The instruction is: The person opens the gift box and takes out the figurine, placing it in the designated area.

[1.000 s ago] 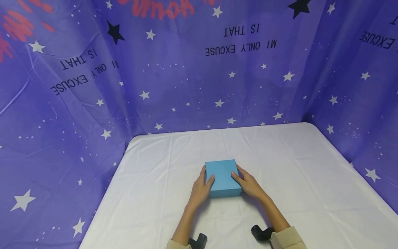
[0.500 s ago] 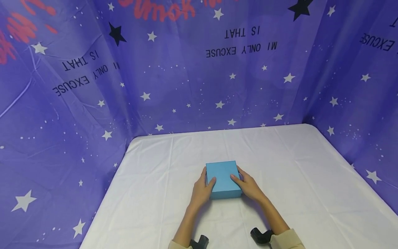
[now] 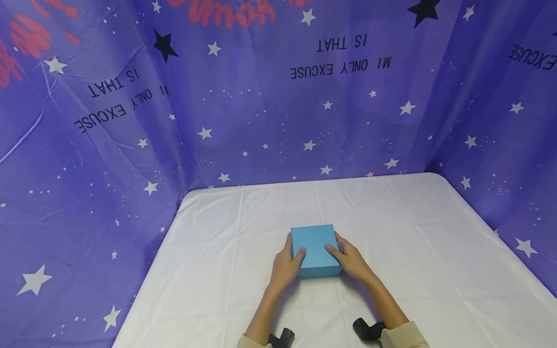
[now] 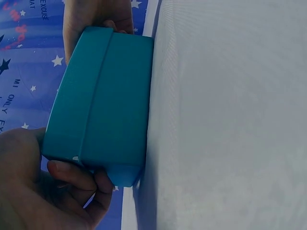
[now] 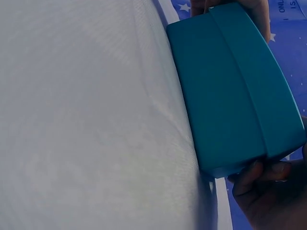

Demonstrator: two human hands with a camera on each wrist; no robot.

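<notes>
Closest in are two beige sleeves (image 3: 403, 335), with a black gadget (image 3: 369, 330) at each wrist. Then the hands: left hand (image 3: 286, 267) and right hand (image 3: 350, 260), both grasping the same thing, a blue square-ish box (image 3: 316, 249). It sits right between them, touching both. Each thumb lies over the top near its own edge, with the other fingers along that side. The wrist views show fingertips bent in around the lid line, plus a tiny pale nick (image 4: 75, 158) on one lower corner of the lid (image 4: 79, 96). The lid looks to be on, with its seam running right along the side. Box is about level and super close to the white tablecloth (image 3: 391, 208), but I honestly can't tell if it's resting on it or held just above.

Behind all that is a purple star-print curtain (image 3: 261, 121) around the table, and this is where the writing is. Black caps (image 3: 341, 67), upside down from the head view: "MI ONLY EXCUSE", then "IS THAT". Same words repeat on the left panel, partly on the right. The red scrawl (image 3: 232, 13) up top is cut off, can't read it for sure.
</notes>
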